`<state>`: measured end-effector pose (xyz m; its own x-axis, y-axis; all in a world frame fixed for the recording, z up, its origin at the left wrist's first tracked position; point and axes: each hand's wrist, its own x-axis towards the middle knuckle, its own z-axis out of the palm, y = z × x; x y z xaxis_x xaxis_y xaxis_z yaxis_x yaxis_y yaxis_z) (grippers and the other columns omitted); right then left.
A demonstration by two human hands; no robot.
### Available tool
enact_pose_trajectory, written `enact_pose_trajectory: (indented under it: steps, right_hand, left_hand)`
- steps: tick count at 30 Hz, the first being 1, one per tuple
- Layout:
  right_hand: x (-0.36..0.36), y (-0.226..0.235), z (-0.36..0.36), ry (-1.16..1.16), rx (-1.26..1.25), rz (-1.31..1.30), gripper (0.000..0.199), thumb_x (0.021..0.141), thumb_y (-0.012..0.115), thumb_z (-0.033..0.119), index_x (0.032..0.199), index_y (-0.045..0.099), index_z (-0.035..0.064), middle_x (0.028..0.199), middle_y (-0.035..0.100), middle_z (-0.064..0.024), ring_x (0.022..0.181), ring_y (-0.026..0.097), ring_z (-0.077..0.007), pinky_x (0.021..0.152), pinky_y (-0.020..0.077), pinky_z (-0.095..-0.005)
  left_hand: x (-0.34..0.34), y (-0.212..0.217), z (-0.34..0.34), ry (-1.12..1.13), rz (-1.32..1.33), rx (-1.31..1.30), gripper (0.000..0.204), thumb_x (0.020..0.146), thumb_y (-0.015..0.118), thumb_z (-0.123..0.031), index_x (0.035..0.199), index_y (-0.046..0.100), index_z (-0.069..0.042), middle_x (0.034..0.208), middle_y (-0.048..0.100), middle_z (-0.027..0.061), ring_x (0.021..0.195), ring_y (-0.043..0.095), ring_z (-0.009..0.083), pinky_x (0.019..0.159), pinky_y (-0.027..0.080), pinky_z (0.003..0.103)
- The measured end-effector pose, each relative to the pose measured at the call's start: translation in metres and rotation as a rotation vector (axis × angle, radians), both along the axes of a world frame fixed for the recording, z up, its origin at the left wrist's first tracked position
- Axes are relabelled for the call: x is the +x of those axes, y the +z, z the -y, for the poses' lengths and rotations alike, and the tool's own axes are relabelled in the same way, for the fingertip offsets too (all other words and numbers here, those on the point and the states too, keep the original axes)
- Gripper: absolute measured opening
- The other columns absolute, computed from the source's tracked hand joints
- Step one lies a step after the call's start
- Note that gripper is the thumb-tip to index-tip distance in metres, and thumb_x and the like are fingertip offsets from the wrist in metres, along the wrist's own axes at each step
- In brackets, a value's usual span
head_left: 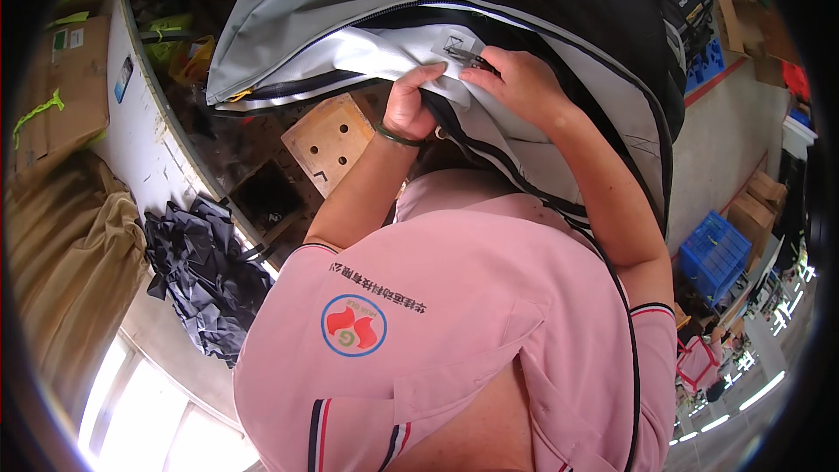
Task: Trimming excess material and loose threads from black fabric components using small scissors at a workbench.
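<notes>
The person is bending both arms up and inward over a pink polo shirt (489, 297), so the hands are meeting close together at the open mouth of a large grey and black backpack (367, 9) that is filling the far middle of the view.

The left hand (411, 105) is rising from a forearm that is slanting up from the lower left, with a dark green bangle (398, 135) sitting around the wrist. Its fingers are curling tightly into a fist around a fold of the bag's pale lining (384, 48), pinching the cloth just beside the dark zip edge.

The right hand (520, 83) is coming in from the right, the elbow bent sharply and the forearm running down toward the right side of the shirt. Its fingers are drawn narrow, thumb and forefinger closing on a small dark metal tool (468, 57) whose tip is lying against a small white label (456, 42) sewn into the lining. Whether the tool is a snip or a pair of tweezers cannot be told.

The two hands are nearly touching, with the lining stretched between them.

To the left of the arms, a wooden block with holes (330, 135) is resting on the workbench (149, 131), and a heap of dark fabric (205, 275) is lying nearer on the left. Blue plastic crates (717, 253) are standing on the floor at the right.
</notes>
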<state>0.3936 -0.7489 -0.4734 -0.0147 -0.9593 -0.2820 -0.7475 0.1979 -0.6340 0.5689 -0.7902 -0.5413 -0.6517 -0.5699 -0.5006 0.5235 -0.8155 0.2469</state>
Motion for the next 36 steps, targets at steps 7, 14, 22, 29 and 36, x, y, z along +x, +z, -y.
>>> enact_pose_trajectory:
  steps: [7,14,22,29,36]
  right_hand:
    - [0.001,0.001,0.003,0.017,0.006,0.004,0.037,0.084,0.062,0.039,0.079,0.058,0.0035,0.068,0.059,-0.0156,0.063,0.057,-0.0346,0.055,0.0422,-0.0399]
    - [-0.005,-0.005,-0.001,-0.132,0.033,0.125,0.039,0.084,0.062,0.04,0.078,0.057,0.0021,0.067,0.058,-0.0166,0.059,0.053,-0.0333,0.055,0.0419,-0.0375]
    - [-0.005,0.007,-0.001,-0.023,0.088,0.049,0.04,0.083,0.062,0.042,0.08,0.058,0.0024,0.069,0.059,-0.0168,0.062,0.055,-0.0342,0.057,0.0429,-0.0387]
    - [-0.004,0.005,0.006,0.026,0.097,0.003,0.039,0.085,0.059,0.042,0.081,0.06,0.0029,0.072,0.061,-0.0171,0.067,0.058,-0.0348,0.059,0.0439,-0.0396]
    - [-0.004,0.008,0.003,-0.05,0.08,0.077,0.038,0.084,0.06,0.042,0.083,0.06,0.0038,0.072,0.061,-0.0168,0.069,0.058,-0.0351,0.06,0.0442,-0.0392]
  left_hand:
    - [0.0,0.0,-0.001,0.014,0.017,0.007,0.033,0.079,0.057,-0.008,0.111,0.056,0.001,0.103,0.063,0.0129,0.095,0.06,0.0259,0.089,0.046,0.039]
    - [-0.002,0.004,-0.001,0.025,0.002,0.021,0.035,0.079,0.057,-0.008,0.113,0.054,0.003,0.104,0.062,0.0141,0.095,0.059,0.027,0.088,0.046,0.039]
    - [-0.003,0.005,0.0,0.014,0.002,0.008,0.035,0.08,0.056,-0.009,0.113,0.054,0.003,0.105,0.062,0.0149,0.096,0.059,0.0277,0.088,0.046,0.04]
    - [-0.003,0.003,0.002,0.024,0.006,0.009,0.034,0.08,0.056,-0.008,0.112,0.054,0.003,0.104,0.062,0.0144,0.095,0.059,0.0269,0.088,0.046,0.039]
    - [-0.003,0.004,-0.003,-0.002,-0.014,0.028,0.033,0.08,0.057,-0.008,0.111,0.055,0.003,0.104,0.062,0.0141,0.095,0.06,0.0263,0.088,0.046,0.038]
